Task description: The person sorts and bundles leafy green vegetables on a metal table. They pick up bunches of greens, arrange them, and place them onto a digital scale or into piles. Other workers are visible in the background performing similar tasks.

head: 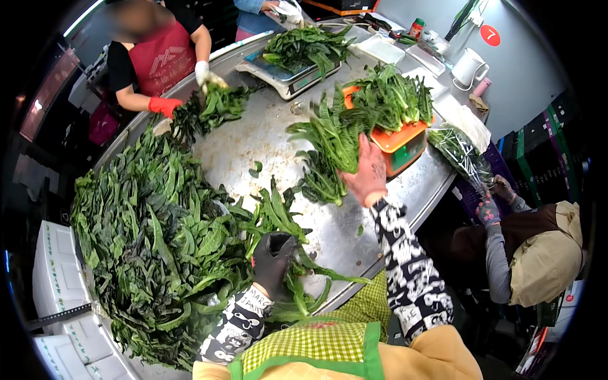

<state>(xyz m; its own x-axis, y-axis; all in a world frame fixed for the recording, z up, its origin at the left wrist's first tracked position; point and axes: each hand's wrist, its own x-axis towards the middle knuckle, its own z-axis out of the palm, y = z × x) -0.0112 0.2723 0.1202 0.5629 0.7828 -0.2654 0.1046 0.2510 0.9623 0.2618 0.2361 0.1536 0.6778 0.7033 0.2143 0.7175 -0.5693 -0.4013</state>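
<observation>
My right hand point(365, 173), in a pink glove, grips a bunch of long leafy greens point(332, 137) beside the orange scale point(403, 142). Some of those leaves are blurred. More greens point(392, 97) lie heaped on the scale's tray. My left hand point(274, 261) wears a black glove and has its fingers curled, low among loose leaf stalks point(280, 213) at the near edge of the big pile of greens point(166, 247). A small red bit shows at its side; whether the palm holds anything is hidden.
Across the metal table point(228, 147), a person in a red apron point(161, 52) handles greens. A second scale point(289, 71) bears a heap. At right, a person point(522, 251) holds a bagged bunch point(460, 152). White boxes point(61, 275) stand left; an electric kettle point(468, 69) stands by the wall.
</observation>
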